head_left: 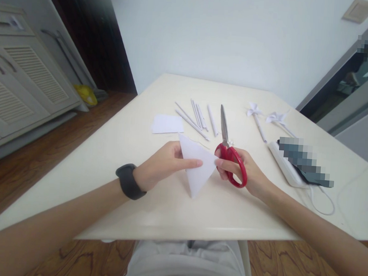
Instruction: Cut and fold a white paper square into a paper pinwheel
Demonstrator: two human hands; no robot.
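Note:
My left hand (161, 163) pinches a white paper folded into a triangle (197, 168), held just above the cream table (112, 166). My right hand (247, 174) grips red-handled scissors (230, 151) by the loops; the closed blades point away toward the far side. The thumb and fingertips of the right hand also touch the triangle's right corner. A dark band sits on my left wrist.
Several rolled white paper sticks (196, 118) lie behind the hands, with a flat white sheet (167, 123) to their left. Two paper pinwheels (256, 113) lie at the back right. A white power strip (286, 166) with a cord lies at the right.

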